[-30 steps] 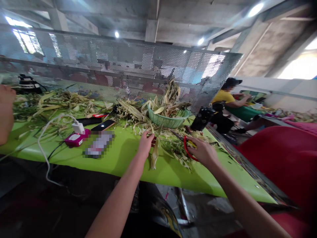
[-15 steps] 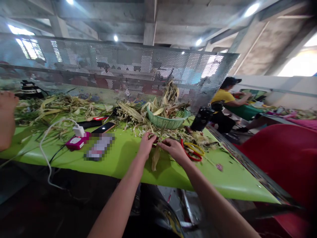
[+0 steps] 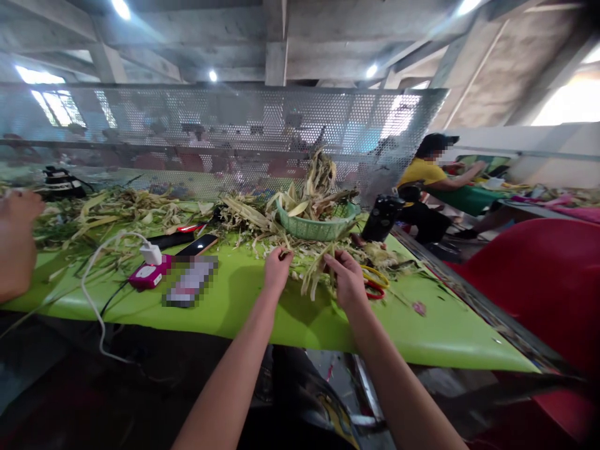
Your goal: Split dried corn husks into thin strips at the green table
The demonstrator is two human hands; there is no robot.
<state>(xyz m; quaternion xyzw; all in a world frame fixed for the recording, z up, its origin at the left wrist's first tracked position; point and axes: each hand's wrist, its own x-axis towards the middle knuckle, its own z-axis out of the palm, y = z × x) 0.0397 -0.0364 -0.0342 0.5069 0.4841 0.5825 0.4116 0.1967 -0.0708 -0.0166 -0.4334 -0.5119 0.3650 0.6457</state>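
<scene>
Over the near part of the green table (image 3: pixel 220 319), my right hand (image 3: pixel 349 278) pinches a pale dried corn husk (image 3: pixel 313 275) that hangs in strips from its fingers. My left hand (image 3: pixel 276 269), a short way to the left, has thumb and fingertips pressed together; what lies between them is too small to make out. Just beyond both hands stands a green plastic basket (image 3: pixel 319 231) heaped with dried husks (image 3: pixel 321 175). Beside my right hand lie yellow and red loops (image 3: pixel 375 278), apparently scissor handles, partly hidden by it.
Loose husks (image 3: pixel 126 203) cover the back left. A pink power block (image 3: pixel 145 275) with a white charger (image 3: pixel 150 253) and cable, and a phone (image 3: pixel 200 244), lie left. Right stand a black container (image 3: pixel 382 217) and red chair (image 3: pixel 529 275). Another person's hand (image 3: pixel 19 219) is far left.
My hands have moved apart, the right one drawing the husk rightward and turning it. The husk now hangs in separate strips. At far left the other person's hand has shifted.
</scene>
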